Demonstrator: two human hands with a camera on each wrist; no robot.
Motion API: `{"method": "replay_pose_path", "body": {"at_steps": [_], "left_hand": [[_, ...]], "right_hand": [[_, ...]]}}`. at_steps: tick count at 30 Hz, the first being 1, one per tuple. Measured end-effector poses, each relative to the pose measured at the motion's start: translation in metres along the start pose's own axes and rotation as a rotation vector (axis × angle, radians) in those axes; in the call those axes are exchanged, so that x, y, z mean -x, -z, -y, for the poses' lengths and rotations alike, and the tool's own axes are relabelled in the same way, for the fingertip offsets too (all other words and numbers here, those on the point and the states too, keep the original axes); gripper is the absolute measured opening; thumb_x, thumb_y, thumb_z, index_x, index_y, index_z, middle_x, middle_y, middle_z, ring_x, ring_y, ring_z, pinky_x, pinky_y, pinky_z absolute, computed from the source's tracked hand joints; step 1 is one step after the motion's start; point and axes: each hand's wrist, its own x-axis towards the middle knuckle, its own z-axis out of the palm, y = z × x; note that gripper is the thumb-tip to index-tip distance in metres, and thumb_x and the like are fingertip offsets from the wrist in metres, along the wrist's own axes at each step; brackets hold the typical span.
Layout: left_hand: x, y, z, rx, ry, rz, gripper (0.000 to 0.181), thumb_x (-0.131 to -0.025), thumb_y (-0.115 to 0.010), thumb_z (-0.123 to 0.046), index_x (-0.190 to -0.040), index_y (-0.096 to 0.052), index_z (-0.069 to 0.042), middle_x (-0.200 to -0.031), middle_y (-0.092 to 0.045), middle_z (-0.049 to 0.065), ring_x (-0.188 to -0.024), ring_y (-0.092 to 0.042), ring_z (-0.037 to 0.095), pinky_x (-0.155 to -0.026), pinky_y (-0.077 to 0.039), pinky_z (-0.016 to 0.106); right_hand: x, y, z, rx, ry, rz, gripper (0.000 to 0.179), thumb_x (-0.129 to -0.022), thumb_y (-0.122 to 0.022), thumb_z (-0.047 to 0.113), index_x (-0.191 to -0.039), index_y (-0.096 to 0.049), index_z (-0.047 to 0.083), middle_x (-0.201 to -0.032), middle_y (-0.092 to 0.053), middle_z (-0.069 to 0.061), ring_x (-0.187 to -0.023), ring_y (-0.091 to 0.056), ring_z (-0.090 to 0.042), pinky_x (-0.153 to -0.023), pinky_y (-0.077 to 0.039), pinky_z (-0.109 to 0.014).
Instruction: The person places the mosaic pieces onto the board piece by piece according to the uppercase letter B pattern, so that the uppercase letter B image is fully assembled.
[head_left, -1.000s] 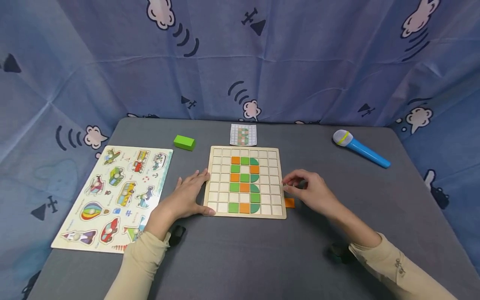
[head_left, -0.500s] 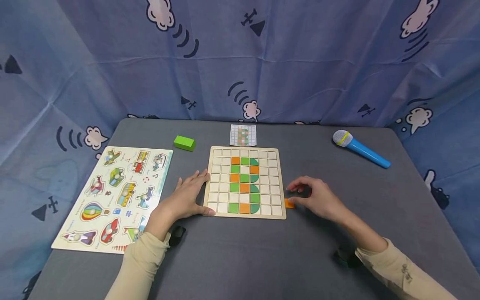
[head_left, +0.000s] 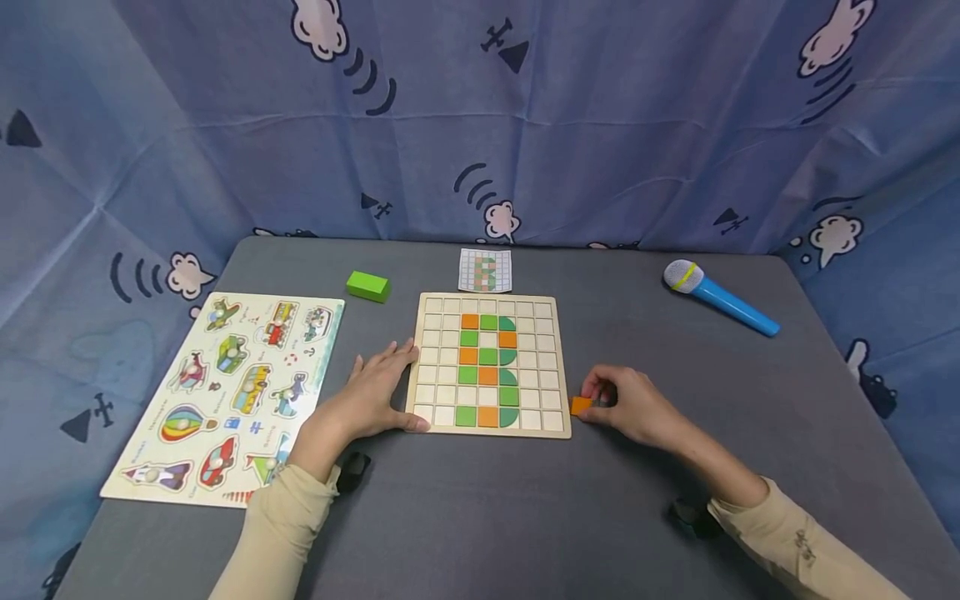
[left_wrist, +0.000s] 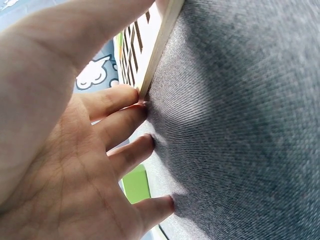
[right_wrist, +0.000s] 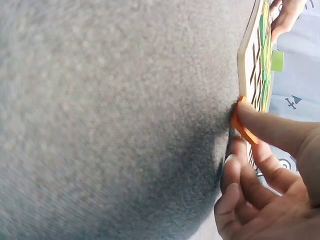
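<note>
A wooden grid board (head_left: 540,371) lies mid-table, with orange and green square tiles and green rounded tiles set in its middle columns. My left hand (head_left: 372,390) rests at the board's left edge, fingers spread and thumb at the near left corner. In the left wrist view the fingertips touch the cloth and the board's side. Beside the board's right edge, my right hand (head_left: 630,404) pinches an orange square tile (head_left: 581,406) between thumb and fingers. The right wrist view shows that orange tile (right_wrist: 243,127) tilted up off the cloth, close to the board's edge.
Behind the board lies a small printed pattern card (head_left: 486,271). A green block (head_left: 368,286) stands at the back left. To the left is a peg puzzle board (head_left: 232,396) with vehicle pictures. A blue toy microphone (head_left: 723,298) lies at the back right.
My right hand has moved down from beside the board to the orange tile lying there and has taken hold of it, tilting it up. The left hand has stayed put.
</note>
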Motion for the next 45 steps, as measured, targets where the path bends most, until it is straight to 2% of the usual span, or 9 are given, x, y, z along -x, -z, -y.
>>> {"method": "replay_pose_path", "body": {"at_steps": [6, 12, 16, 23, 28, 37, 45], "left_hand": [[-0.001, 0.001, -0.001, -0.002, -0.001, 0.001, 0.114, -0.079, -0.094, -0.037, -0.166, -0.03, 0.0, -0.177, -0.022, 0.016, -0.165, -0.015, 0.042, -0.127, -0.005, 0.076], [0.0, 0.002, -0.001, -0.006, 0.0, -0.004, 0.114, -0.079, -0.095, -0.037, -0.166, -0.031, 0.0, -0.177, -0.022, 0.016, -0.165, -0.016, 0.043, -0.127, -0.006, 0.077], [-0.001, 0.001, -0.001, -0.005, 0.003, -0.001, 0.115, -0.079, -0.095, -0.037, -0.166, -0.03, 0.0, -0.177, -0.022, 0.016, -0.165, -0.016, 0.043, -0.127, -0.006, 0.076], [-0.001, 0.0, 0.0, 0.007, 0.005, 0.005, 0.115, -0.079, -0.094, -0.038, -0.167, -0.029, -0.002, -0.177, -0.021, 0.015, -0.165, -0.014, 0.041, -0.128, -0.005, 0.074], [0.0, -0.001, 0.0, 0.017, 0.011, 0.003, 0.115, -0.079, -0.094, -0.037, -0.167, -0.029, -0.002, -0.177, -0.021, 0.015, -0.165, -0.015, 0.042, -0.128, -0.005, 0.074], [0.002, 0.002, 0.0, 0.014, 0.01, 0.004, 0.113, -0.08, -0.094, -0.037, -0.167, -0.03, -0.002, -0.177, -0.022, 0.015, -0.165, -0.015, 0.043, -0.128, -0.006, 0.075], [0.001, 0.002, 0.0, 0.016, 0.005, 0.009, 0.113, -0.081, -0.093, -0.039, -0.167, -0.03, -0.002, -0.177, -0.022, 0.015, -0.165, -0.015, 0.043, -0.128, -0.006, 0.075]], "right_hand": [[-0.003, 0.0, 0.009, -0.01, 0.005, -0.074, 0.009, -0.092, -0.082, 0.008, -0.098, -0.074, 0.01, -0.084, -0.066, 0.0, -0.076, -0.056, -0.014, -0.065, -0.045, -0.023], [-0.01, -0.007, 0.024, -0.024, 0.071, -0.138, 0.014, -0.093, -0.08, 0.003, -0.106, -0.08, 0.009, -0.091, -0.07, -0.003, -0.078, -0.055, -0.015, -0.064, -0.043, -0.024], [-0.018, -0.016, 0.034, -0.059, 0.1, -0.148, 0.016, -0.094, -0.078, 0.003, -0.108, -0.083, 0.01, -0.095, -0.075, -0.003, -0.077, -0.055, -0.014, -0.063, -0.042, -0.025], [-0.032, -0.039, 0.05, -0.133, 0.087, -0.186, 0.012, -0.089, -0.084, 0.005, -0.099, -0.081, 0.011, -0.084, -0.075, 0.0, -0.068, -0.056, -0.012, -0.061, -0.044, -0.024], [-0.041, -0.053, 0.064, -0.17, 0.072, -0.153, 0.009, -0.088, -0.086, 0.008, -0.094, -0.081, 0.012, -0.083, -0.077, 0.001, -0.068, -0.059, -0.01, -0.06, -0.045, -0.023], [-0.056, -0.067, 0.089, -0.22, 0.049, -0.079, 0.006, -0.088, -0.086, 0.009, -0.09, -0.081, 0.009, -0.08, -0.078, -0.001, -0.067, -0.061, -0.008, -0.061, -0.048, -0.02], [-0.064, -0.079, 0.097, -0.172, 0.04, -0.07, 0.006, -0.09, -0.086, 0.012, -0.086, -0.08, 0.012, -0.077, -0.074, 0.003, -0.066, -0.06, -0.008, -0.062, -0.049, -0.023]]}}
